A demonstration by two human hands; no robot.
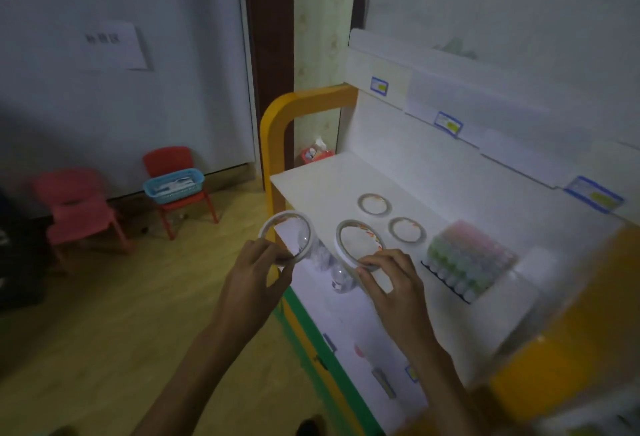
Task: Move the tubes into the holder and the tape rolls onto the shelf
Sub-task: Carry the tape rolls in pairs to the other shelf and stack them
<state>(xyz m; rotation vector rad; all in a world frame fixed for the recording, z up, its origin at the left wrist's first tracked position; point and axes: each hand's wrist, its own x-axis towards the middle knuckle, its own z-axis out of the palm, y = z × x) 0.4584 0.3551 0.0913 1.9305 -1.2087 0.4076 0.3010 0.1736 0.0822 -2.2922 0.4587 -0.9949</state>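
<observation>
Left hand (258, 264) pinching tape roll (287, 238), right hand (391, 279) gripping another roll (358, 243)

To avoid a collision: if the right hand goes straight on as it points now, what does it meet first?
Probably the white shelf; beyond that, the farthest tape roll, though depth is unclear. The right hand holds a tape roll.

Both bare forearms enter from the lower edge and reach forward, converging slightly. Left hand (256, 272): back of hand toward camera, wrist roughly straight, fingers curled inward, thumb and fingertips pinching the near rim of a tape roll (287, 238) held off the surface. Right hand (394, 283): back of hand up, wrist bent a little leftward, fingers curled, fingertips and thumb pinching the near edge of a second tape roll (358, 244), which is tilted. The hands sit near each other, not touching. Some motion blur on both.
</observation>
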